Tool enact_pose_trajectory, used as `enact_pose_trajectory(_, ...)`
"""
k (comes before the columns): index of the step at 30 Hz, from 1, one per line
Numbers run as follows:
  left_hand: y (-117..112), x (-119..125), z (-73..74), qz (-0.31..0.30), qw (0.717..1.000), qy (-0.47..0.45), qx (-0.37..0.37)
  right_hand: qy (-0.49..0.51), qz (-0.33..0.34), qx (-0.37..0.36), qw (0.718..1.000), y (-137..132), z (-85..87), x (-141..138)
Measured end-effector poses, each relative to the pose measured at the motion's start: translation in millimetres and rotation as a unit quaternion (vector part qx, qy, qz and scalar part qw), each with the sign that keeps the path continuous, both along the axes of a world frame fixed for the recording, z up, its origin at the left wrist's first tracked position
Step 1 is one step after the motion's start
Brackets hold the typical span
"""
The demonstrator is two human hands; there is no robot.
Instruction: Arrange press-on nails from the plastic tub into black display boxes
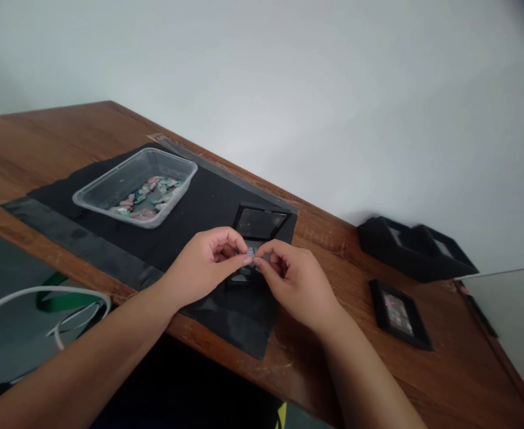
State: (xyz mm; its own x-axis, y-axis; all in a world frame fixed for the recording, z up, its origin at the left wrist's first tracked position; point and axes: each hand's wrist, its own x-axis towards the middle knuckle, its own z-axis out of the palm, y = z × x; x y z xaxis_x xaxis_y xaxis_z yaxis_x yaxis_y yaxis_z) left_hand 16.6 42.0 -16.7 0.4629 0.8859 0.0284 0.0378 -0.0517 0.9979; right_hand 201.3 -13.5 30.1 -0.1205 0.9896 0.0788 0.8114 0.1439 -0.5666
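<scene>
My left hand and my right hand meet fingertip to fingertip. Pinched between them is a small pale plastic-wrapped piece; its exact kind is too small to make out. Just below and behind the fingers stands a black box with its windowed lid raised. Some small greenish pieces show inside the box, partly covered by my hands. To the left, a clear plastic tub holds several small wrapped pieces in pink, green and white.
A black sheet lies under the tub and box on the wooden table. At the right are a closed black windowed box and black trays against the wall. White cables hang past the front edge at left.
</scene>
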Motion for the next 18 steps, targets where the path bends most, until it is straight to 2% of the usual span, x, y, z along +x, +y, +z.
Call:
enact_pose_trajectory(6, 3.2, -1.3, -0.1, 0.037, 0.999, -0.009, -0.005, -0.022, -0.012, -0.013, 1.0, 0.8, 1.6, 1.1)
enact_pose_trajectory(12, 1.5, -2.3, 2.8, 0.045, 0.999, -0.017, -0.009, -0.113, -0.019, -0.011, 0.993, 0.8, 5.9, 3.2)
enact_pose_trajectory(18, 3.3, -5.9, -0.8, 0.099, 0.994, 0.001, 0.039, -0.145, -0.001, -0.014, 0.989, -1.2, 8.1, 5.2)
